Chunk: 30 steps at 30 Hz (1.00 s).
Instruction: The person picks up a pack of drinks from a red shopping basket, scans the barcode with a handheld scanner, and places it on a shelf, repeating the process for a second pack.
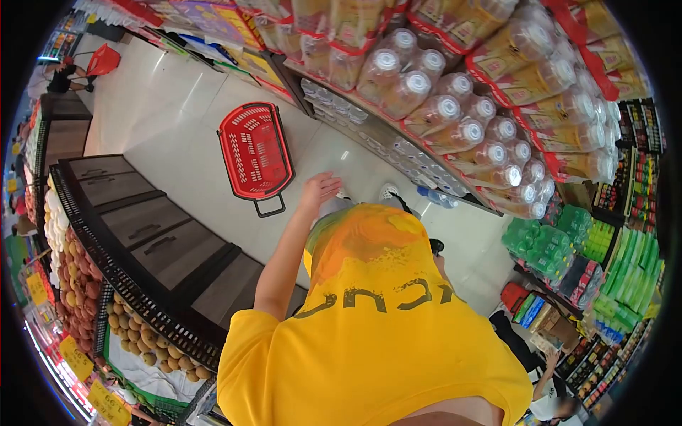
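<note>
My left hand (321,190) hangs in front of my yellow T-shirt (383,326), its fingers stretched out and holding nothing. Ahead of it, apart from the fingers, a red plastic shopping basket (256,153) stands on the pale tiled floor (177,92). The basket has a black rim and a black handle (270,206) that sticks out toward me. On my right side a sliver of skin and a small black item (436,246) show at the shirt's edge. My right hand itself is hidden behind the shirt.
Shrink-wrapped bottle packs (455,106) are stacked on the right. Along the left runs a dark wooden produce stand (156,227) with potatoes (78,284) and round brown fruit (142,337). Green packs (543,245) and another person's arm (548,373) appear lower right.
</note>
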Each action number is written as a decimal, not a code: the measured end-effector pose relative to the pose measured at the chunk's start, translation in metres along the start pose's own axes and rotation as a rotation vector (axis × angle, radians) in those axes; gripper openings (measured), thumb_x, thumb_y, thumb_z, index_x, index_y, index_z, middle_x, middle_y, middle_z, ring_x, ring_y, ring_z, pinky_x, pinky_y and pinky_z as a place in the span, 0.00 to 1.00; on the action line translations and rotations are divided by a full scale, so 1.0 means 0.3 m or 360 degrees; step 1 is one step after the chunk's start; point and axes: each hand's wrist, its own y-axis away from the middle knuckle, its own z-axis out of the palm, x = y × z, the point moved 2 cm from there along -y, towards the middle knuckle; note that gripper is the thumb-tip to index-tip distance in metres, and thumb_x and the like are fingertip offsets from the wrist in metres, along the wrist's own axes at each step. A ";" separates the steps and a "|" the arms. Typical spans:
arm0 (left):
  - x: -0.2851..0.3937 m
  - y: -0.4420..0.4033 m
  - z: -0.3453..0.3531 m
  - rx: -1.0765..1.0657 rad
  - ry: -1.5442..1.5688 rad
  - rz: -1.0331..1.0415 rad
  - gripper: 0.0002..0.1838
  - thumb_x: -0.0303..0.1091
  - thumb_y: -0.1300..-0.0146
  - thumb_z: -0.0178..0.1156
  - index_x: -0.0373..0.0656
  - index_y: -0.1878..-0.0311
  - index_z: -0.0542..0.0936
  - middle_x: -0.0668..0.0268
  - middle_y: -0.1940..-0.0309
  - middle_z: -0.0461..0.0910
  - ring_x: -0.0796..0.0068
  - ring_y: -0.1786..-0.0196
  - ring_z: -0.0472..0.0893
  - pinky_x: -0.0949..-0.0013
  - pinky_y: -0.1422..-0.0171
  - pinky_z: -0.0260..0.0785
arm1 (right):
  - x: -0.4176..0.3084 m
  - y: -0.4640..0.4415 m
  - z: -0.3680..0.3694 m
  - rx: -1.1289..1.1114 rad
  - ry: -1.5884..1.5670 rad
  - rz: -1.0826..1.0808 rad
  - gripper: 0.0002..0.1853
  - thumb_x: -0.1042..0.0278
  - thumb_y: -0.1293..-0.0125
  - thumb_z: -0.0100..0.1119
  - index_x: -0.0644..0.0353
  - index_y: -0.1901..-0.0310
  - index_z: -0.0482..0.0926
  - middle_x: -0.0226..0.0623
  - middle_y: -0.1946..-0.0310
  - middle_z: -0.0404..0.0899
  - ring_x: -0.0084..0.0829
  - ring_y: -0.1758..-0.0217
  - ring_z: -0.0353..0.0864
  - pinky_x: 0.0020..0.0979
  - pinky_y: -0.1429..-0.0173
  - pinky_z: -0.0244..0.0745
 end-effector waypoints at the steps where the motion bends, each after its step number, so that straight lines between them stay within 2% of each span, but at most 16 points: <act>1: -0.006 0.001 -0.051 0.0036 0.0033 -0.0002 0.24 0.39 0.32 0.43 0.31 0.39 0.67 0.46 0.45 0.75 0.59 0.43 0.78 0.62 0.36 0.69 | -0.091 0.060 0.025 -0.0045 -0.0015 0.0028 0.13 0.67 0.46 0.64 0.70 0.69 0.77 0.34 0.82 0.73 0.26 0.81 0.72 0.31 0.76 0.65; 5: -0.013 0.014 -0.205 0.0128 0.0177 0.0022 0.25 0.39 0.31 0.42 0.30 0.38 0.66 0.46 0.45 0.75 0.58 0.43 0.77 0.61 0.36 0.70 | -0.185 -0.002 0.088 -0.0102 -0.0202 0.0079 0.09 0.69 0.44 0.63 0.64 0.69 0.74 0.34 0.84 0.71 0.29 0.87 0.70 0.32 0.80 0.66; 9: -0.005 0.053 -0.272 0.0237 0.0237 0.0069 0.25 0.39 0.31 0.42 0.29 0.38 0.66 0.46 0.44 0.74 0.58 0.43 0.77 0.61 0.36 0.70 | -0.343 0.041 0.148 -0.0226 -0.0140 -0.0122 0.10 0.69 0.44 0.64 0.62 0.65 0.73 0.32 0.85 0.69 0.27 0.88 0.69 0.31 0.84 0.67; 12: 0.016 0.074 -0.298 0.0275 0.0308 0.0118 0.25 0.39 0.31 0.43 0.30 0.38 0.66 0.46 0.44 0.74 0.58 0.43 0.77 0.61 0.36 0.70 | -0.441 0.071 0.199 -0.0426 -0.0027 -0.0329 0.08 0.70 0.43 0.63 0.62 0.67 0.73 0.30 0.86 0.70 0.24 0.87 0.69 0.28 0.83 0.64; 18: 0.031 0.111 -0.308 0.0317 0.0343 0.0150 0.25 0.38 0.31 0.43 0.30 0.38 0.66 0.47 0.44 0.75 0.58 0.43 0.77 0.61 0.37 0.70 | -0.633 0.092 0.257 -0.0603 0.0388 -0.0747 0.13 0.67 0.45 0.65 0.65 0.65 0.72 0.30 0.88 0.68 0.24 0.91 0.68 0.28 0.86 0.66; 23: 0.048 0.107 -0.308 0.0341 0.0353 0.0155 0.24 0.38 0.31 0.43 0.30 0.38 0.66 0.47 0.45 0.75 0.58 0.43 0.77 0.61 0.37 0.70 | -0.873 0.292 0.293 -0.0737 0.0750 -0.0961 0.16 0.63 0.46 0.67 0.66 0.64 0.74 0.30 0.87 0.69 0.22 0.90 0.68 0.27 0.86 0.63; 26: 0.074 0.105 -0.296 0.0372 0.0356 0.0161 0.24 0.38 0.31 0.43 0.30 0.39 0.67 0.47 0.45 0.75 0.58 0.43 0.77 0.61 0.37 0.70 | -1.037 0.469 0.299 -0.0929 0.0959 -0.0882 0.18 0.63 0.46 0.69 0.66 0.60 0.75 0.29 0.83 0.72 0.21 0.87 0.69 0.25 0.84 0.63; 29: 0.101 0.088 -0.273 0.0391 0.0369 0.0177 0.24 0.38 0.31 0.43 0.30 0.39 0.67 0.47 0.45 0.75 0.58 0.43 0.77 0.61 0.37 0.71 | -1.154 0.596 0.297 -0.1204 0.0500 -0.1035 0.19 0.67 0.47 0.68 0.66 0.57 0.74 0.31 0.78 0.74 0.19 0.84 0.70 0.22 0.81 0.64; 30: 0.113 0.081 -0.265 0.0390 0.0371 0.0191 0.24 0.38 0.31 0.43 0.30 0.39 0.67 0.47 0.45 0.75 0.58 0.43 0.77 0.61 0.37 0.71 | -1.208 0.643 0.297 -0.1443 0.0252 -0.1120 0.19 0.70 0.47 0.68 0.66 0.56 0.73 0.33 0.77 0.75 0.19 0.83 0.71 0.22 0.80 0.64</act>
